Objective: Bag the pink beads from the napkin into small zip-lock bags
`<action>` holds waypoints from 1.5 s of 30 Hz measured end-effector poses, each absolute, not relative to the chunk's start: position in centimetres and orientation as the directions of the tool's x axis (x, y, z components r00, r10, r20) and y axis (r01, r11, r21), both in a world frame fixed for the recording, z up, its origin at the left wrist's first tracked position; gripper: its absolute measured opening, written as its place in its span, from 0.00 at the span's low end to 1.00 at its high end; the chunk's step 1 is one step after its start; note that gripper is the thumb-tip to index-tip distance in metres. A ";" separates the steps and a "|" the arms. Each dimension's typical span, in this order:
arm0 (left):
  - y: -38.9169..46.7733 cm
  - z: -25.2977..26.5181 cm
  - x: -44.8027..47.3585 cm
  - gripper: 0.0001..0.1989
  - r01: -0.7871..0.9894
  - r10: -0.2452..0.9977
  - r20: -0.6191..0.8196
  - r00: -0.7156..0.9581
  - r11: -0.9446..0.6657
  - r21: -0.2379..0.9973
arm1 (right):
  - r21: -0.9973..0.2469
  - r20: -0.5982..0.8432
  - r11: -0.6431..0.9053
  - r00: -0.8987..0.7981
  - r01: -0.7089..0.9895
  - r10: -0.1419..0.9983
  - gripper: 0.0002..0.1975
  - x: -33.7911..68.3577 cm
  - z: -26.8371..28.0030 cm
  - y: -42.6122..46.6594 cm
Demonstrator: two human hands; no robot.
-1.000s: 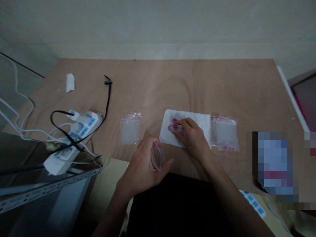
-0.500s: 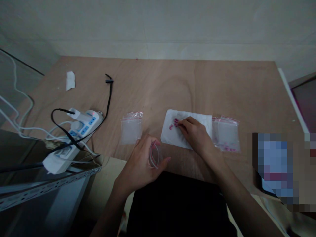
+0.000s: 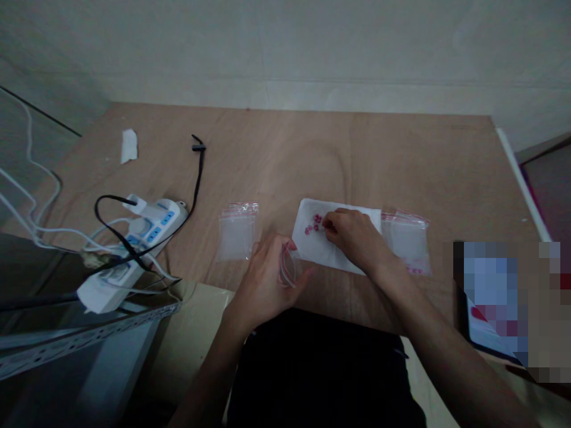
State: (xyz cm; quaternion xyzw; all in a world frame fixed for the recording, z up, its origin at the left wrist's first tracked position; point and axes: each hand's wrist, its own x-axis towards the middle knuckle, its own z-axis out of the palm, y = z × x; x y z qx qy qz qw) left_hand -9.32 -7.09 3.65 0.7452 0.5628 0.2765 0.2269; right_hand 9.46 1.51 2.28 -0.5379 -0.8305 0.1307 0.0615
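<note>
Left hand [image 3: 267,279] pinching small clear bag [image 3: 288,270] open – right hand [image 3: 352,235] fingertips pressed together at pink beads [image 3: 313,223] on white tissue [image 3: 321,249]. No readable writing anywhere.

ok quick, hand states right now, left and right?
Left hand: closed on a small clear zip bag, held open.
Right hand: fingertips pinched at the pink beads on the white tissue; whether it grips one cannot be told.
</note>
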 end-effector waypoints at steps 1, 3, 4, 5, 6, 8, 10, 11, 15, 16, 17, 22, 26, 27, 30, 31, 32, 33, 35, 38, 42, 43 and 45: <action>-6.9 3.5 -9.2 0.15 0.721 0.966 0.159 0.202 -0.256 0.644 | -0.281 -0.041 0.381 -0.408 0.881 0.912 0.10 9.5 2.3 1.6; -6.5 3.3 -8.8 0.15 0.729 0.968 0.173 0.183 -0.252 0.637 | -0.280 -0.046 0.370 -0.397 0.886 0.916 0.10 9.6 2.3 1.7; -6.3 3.2 -8.6 0.15 0.729 0.966 0.186 0.179 -0.257 0.635 | -0.282 -0.047 0.365 -0.393 0.887 0.918 0.10 9.6 2.3 1.8; -6.1 3.2 -8.4 0.15 0.728 0.964 0.197 0.176 -0.263 0.633 | -0.286 -0.049 0.359 -0.388 0.888 0.920 0.10 9.7 2.3 1.9; -5.9 3.1 -8.2 0.15 0.727 0.962 0.207 0.176 -0.270 0.632 | -0.289 -0.051 0.353 -0.383 0.890 0.923 0.10 9.7 2.3 1.9; -5.5 3.0 -7.9 0.16 0.725 0.959 0.220 0.177 -0.279 0.629 | -0.298 -0.055 0.337 -0.368 0.893 0.928 0.10 9.9 2.3 2.2; -5.3 3.0 -7.7 0.16 0.726 0.959 0.225 0.171 -0.277 0.630 | -0.311 -0.058 0.322 -0.356 0.894 0.932 0.10 10.1 2.3 2.5; -5.2 3.1 -7.6 0.16 0.724 0.958 0.230 0.168 -0.279 0.631 | -0.321 -0.059 0.316 -0.352 0.893 0.934 0.10 10.1 2.2 2.7; -5.1 3.0 -7.5 0.16 0.710 0.956 0.246 0.156 -0.282 0.645 | -0.387 -0.061 0.288 -0.336 0.876 0.940 0.09 10.5 2.2 3.4; -5.1 2.9 -7.5 0.16 0.709 0.957 0.247 0.150 -0.279 0.648 | -0.406 -0.063 0.278 -0.331 0.870 0.942 0.09 10.7 2.3 3.4; -5.0 2.8 -7.5 0.16 0.707 0.958 0.248 0.145 -0.275 0.651 | -0.420 -0.066 0.270 -0.325 0.867 0.943 0.09 10.8 2.5 3.4; -4.7 2.0 -6.9 0.17 0.637 0.948 0.300 0.110 -0.299 0.711 | -0.734 0.014 0.241 -0.341 0.634 0.940 0.05 10.9 5.9 1.3; -4.3 1.8 -6.0 0.20 0.486 0.943 0.314 0.111 -0.327 0.810 | -0.872 0.086 0.290 -0.460 0.395 0.884 0.06 9.9 9.4 -1.1; -4.3 1.9 -5.8 0.21 0.449 0.949 0.294 0.113 -0.313 0.837 | -0.872 0.090 0.305 -0.486 0.384 0.869 0.07 9.6 9.9 -1.5; -4.5 2.1 -5.3 0.21 0.354 0.964 0.240 0.111 -0.264 0.897 | -0.847 0.092 0.339 -0.515 0.410 0.852 0.08 9.1 10.2 -2.1; -4.6 2.1 -5.1 0.20 0.330 0.966 0.232 0.112 -0.256 0.908 | -0.832 0.092 0.349 -0.513 0.431 0.853 0.09 9.0 10.1 -2.2; -4.7 2.1 -5.0 0.20 0.312 0.967 0.227 0.112 -0.251 0.916 | -0.814 0.093 0.363 -0.514 0.453 0.852 0.09 9.0 10.0 -2.3; -4.7 2.1 -5.0 0.20 0.299 0.968 0.224 0.110 -0.247 0.922 | -0.795 0.099 0.382 -0.520 0.472 0.848 0.09 9.0 10.0 -2.4; -4.9 1.9 -4.8 0.20 0.272 0.969 0.229 0.094 -0.246 0.930 | -0.750 0.121 0.436 -0.544 0.498 0.830 0.09 8.9 9.9 -2.8; -5.2 1.6 -4.9 0.20 0.248 0.959 0.279 0.048 -0.282 0.927 | -0.672 0.200 0.550 -0.594 0.496 0.779 0.06 9.1 9.7 -3.6; -6.2 1.7 -5.5 0.27 0.296 0.954 0.296 0.053 -0.299 0.907 | -0.585 0.271 0.586 -0.545 0.561 0.793 0.06 10.2 8.9 -4.8; -6.6 2.0 -5.7 0.30 0.291 0.957 0.280 0.082 -0.291 0.911 | -0.594 0.255 0.555 -0.517 0.583 0.817 0.06 10.6 8.7 -5.1; -7.4 2.6 -6.3 0.30 0.241 0.959 0.245 0.141 -0.274 0.931 | -0.654 0.193 0.485 -0.492 0.581 0.849 0.06 11.4 8.4 -5.6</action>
